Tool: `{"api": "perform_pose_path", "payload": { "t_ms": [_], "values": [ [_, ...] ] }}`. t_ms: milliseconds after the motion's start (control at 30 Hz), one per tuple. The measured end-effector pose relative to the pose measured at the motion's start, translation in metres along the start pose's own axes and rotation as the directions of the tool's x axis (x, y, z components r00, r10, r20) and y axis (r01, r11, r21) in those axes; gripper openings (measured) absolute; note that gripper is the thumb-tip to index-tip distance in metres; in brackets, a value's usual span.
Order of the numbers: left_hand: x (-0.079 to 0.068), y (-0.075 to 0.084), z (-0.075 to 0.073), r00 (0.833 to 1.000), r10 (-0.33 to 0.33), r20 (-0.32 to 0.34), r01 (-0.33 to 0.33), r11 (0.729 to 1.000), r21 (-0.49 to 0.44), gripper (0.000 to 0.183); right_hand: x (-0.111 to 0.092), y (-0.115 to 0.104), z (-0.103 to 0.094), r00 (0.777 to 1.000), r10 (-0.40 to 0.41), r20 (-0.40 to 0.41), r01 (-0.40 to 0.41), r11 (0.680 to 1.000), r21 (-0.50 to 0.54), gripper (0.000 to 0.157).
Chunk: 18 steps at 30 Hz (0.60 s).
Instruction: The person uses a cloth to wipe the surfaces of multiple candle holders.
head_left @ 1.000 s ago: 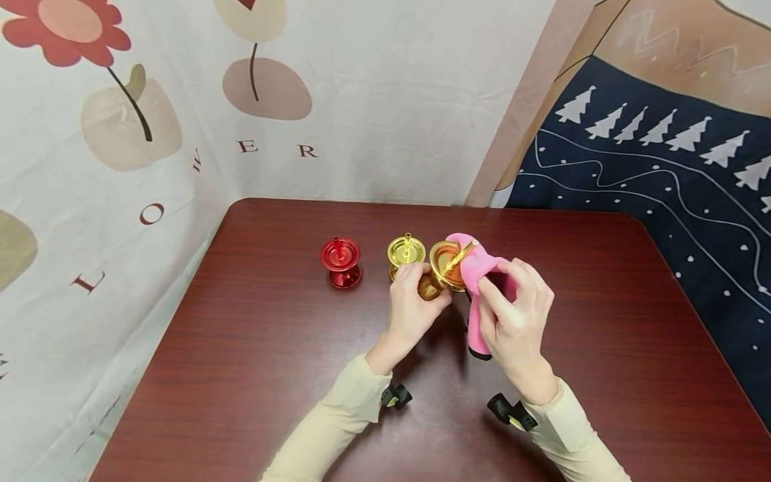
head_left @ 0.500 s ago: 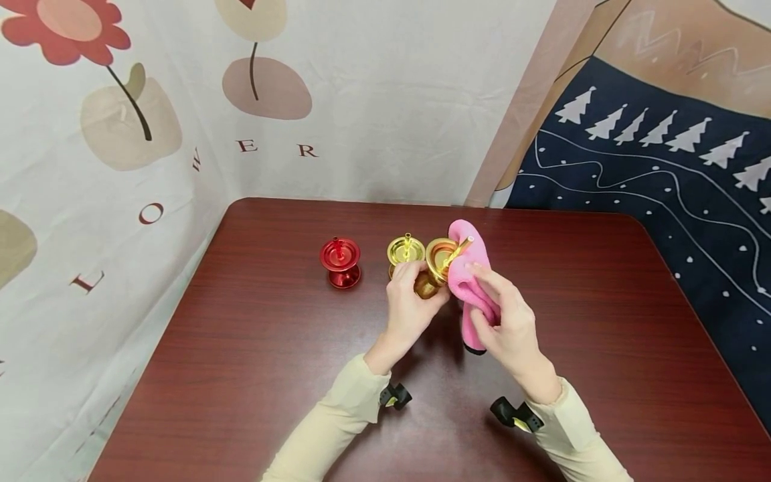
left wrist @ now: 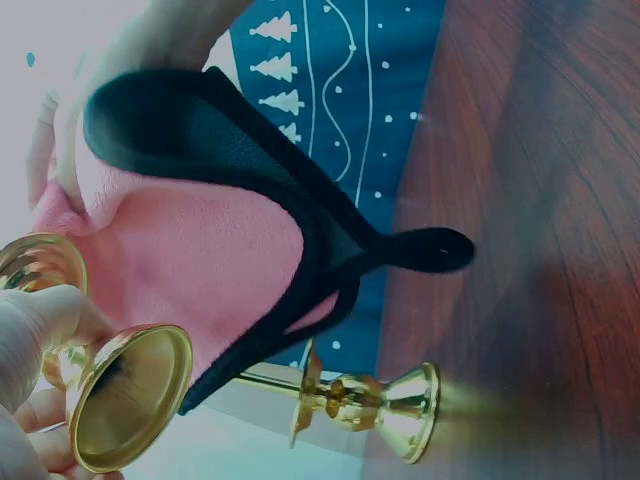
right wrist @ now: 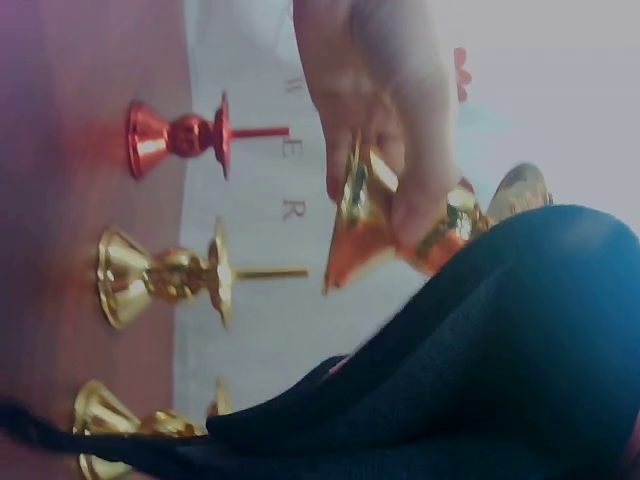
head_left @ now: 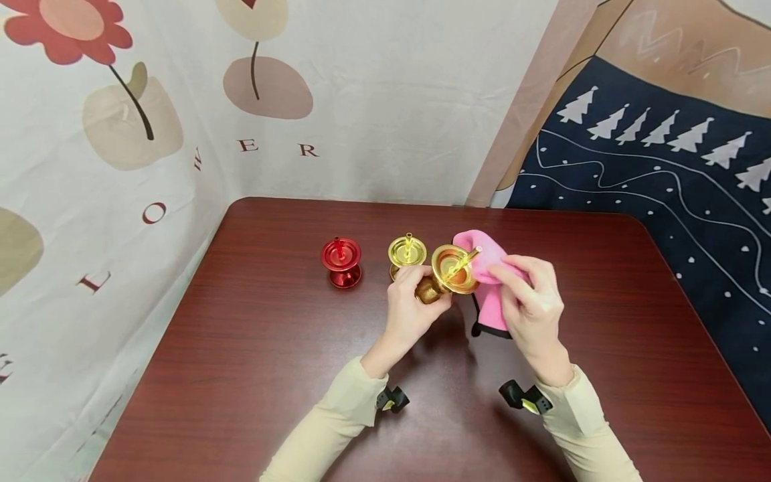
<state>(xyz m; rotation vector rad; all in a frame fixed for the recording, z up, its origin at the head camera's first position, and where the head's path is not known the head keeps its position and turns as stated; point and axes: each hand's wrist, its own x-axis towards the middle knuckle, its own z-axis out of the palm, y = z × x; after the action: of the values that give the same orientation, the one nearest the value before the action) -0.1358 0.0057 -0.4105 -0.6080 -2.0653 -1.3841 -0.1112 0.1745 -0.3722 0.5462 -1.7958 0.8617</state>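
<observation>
- Gold metal candle holder (head_left: 454, 271): held above the table, tilted, its spike leaning to the right. Left hand (head_left: 407, 308) grips it near the base, thumb and fingers closed around it.
- Pink cloth (head_left: 484, 254) with black trim: against the right side of the dish. Right hand (head_left: 535, 311) pinches it between thumb and fingers. The cloth hides part of the grip.
- Left wrist view only: the hollow underside of the held holder; a black loop (left wrist: 435, 250) at the end of the trim; 1 standing gold holder, which of the set cannot be told.
- Right wrist view: 3 upright holders in a row, namely a red holder (right wrist: 180, 140), a second gold holder (right wrist: 165, 275) and a third gold holder (right wrist: 100, 412), partly covered by the trim. The head view shows only 2 of these plainly.
- Compared with 0.5 s ago: the dish and spike have shifted right; the right hand has moved outward with the cloth, whose lower edge is now spread wider. The standing red holder has not moved.
- Surface: dark red-brown table (head_left: 289, 402), wood-grained, glossy.
- Room: pale hanging (head_left: 391, 100) with flowers and letters behind; navy hanging (head_left: 650, 174) with white trees at right.
</observation>
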Motion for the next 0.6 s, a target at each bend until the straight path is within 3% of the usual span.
{"api": "perform_pose_path", "payload": {
  "t_ms": [167, 333, 467, 600],
  "values": [
    [0.002, 0.003, -0.002, 1.000, 0.003, 0.030, -0.003, 1.000, -0.004, 0.032, 0.003, 0.002, -0.003, 0.998, -0.001, 0.070, 0.005, 0.998, -0.056, 0.020],
    [0.002, 0.006, -0.005, 1.000, 0.019, 0.018, -0.018, 1.000, -0.012, 0.032, 0.003, -0.005, -0.005, 0.989, -0.034, 0.141, 0.044, 0.997, -0.070, 0.022],
    [0.003, 0.006, -0.006, 1.000, 0.021, -0.002, -0.021, 1.000, -0.017, 0.032, 0.003, -0.014, -0.005, 0.990, -0.052, 0.127, 0.060, 0.997, -0.053, 0.020],
    [0.005, 0.007, -0.008, 1.000, 0.022, -0.015, -0.022, 1.000, -0.019, 0.031, 0.010, -0.024, -0.005, 0.998, -0.057, 0.031, 0.059, 0.998, -0.037, 0.021]
  ]
}}
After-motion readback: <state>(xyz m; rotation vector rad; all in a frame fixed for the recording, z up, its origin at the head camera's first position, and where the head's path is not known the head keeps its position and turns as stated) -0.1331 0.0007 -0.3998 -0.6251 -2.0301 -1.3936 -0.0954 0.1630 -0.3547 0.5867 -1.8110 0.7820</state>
